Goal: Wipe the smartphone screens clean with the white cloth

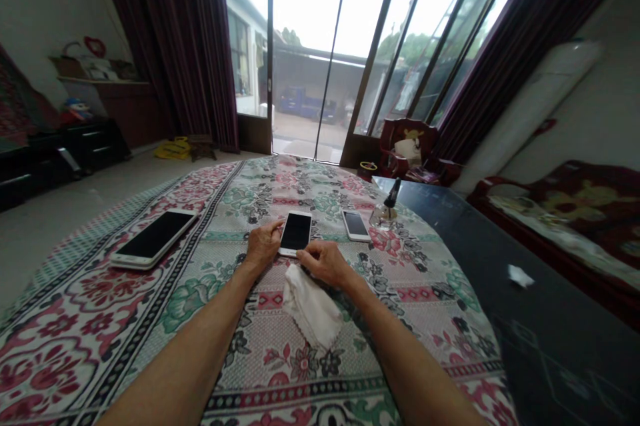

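Observation:
A white phone with a dark screen lies on the patterned tablecloth, between my hands. My left hand is at its left edge, fingers curled against it. At the phone's lower right corner, the closed fingers of my right hand touch the edge. Just below the phone lies a crumpled white cloth. A smaller white phone rests to the right, and a larger white phone with a dark screen sits at the left, seemingly on top of another flat white object.
A clear spray bottle with a black top stands right of the small phone. Beside the round table is a dark tabletop with a crumpled white tissue. A wooden chair stands near the glass doors.

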### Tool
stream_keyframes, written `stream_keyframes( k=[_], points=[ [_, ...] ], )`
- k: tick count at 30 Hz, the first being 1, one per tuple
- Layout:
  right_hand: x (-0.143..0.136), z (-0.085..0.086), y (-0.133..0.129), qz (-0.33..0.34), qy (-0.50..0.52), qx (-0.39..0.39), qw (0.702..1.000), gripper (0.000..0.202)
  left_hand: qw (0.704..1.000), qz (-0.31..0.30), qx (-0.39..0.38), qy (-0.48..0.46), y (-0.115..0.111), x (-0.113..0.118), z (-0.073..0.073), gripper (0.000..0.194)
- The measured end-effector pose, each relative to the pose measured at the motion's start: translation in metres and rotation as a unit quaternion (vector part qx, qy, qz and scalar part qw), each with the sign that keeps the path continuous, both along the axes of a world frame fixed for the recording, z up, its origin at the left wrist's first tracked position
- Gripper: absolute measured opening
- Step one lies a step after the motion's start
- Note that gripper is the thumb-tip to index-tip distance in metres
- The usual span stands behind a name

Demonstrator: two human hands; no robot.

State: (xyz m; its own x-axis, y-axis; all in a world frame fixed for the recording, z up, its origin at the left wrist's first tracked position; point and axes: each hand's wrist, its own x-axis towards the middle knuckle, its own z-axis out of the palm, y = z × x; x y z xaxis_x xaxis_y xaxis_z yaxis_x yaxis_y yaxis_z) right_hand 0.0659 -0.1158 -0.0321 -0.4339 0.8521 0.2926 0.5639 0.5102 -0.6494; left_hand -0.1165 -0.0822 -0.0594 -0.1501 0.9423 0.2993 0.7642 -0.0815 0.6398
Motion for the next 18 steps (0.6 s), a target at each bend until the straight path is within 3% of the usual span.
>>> stream_keyframes(
  k=[3,7,10,14,18],
  points=[
    [0.003,0.018,-0.009,0.077,-0.083,-0.088,0.990,0.037,1.000,0.000,0.003,-0.005,0.000,0.000,0.000,0.037],
    [0.000,0.034,-0.026,0.094,-0.151,-0.052,0.983,0.035,1.000,0.007,-0.008,0.000,0.000,0.000,0.002,0.037],
    [-0.009,0.034,-0.038,0.094,-0.197,-0.025,0.976,0.048,1.000,0.009,-0.014,0.004,0.001,0.001,0.002,0.038],
    [-0.022,0.026,-0.046,0.091,-0.236,-0.017,0.967,0.029,1.000,0.011,-0.014,0.004,0.002,0.000,0.001,0.037],
    [-0.019,0.023,-0.036,0.113,-0.192,-0.019,0.975,0.027,1.000,0.008,-0.016,-0.004,0.003,-0.001,-0.001,0.037]
  ],
)
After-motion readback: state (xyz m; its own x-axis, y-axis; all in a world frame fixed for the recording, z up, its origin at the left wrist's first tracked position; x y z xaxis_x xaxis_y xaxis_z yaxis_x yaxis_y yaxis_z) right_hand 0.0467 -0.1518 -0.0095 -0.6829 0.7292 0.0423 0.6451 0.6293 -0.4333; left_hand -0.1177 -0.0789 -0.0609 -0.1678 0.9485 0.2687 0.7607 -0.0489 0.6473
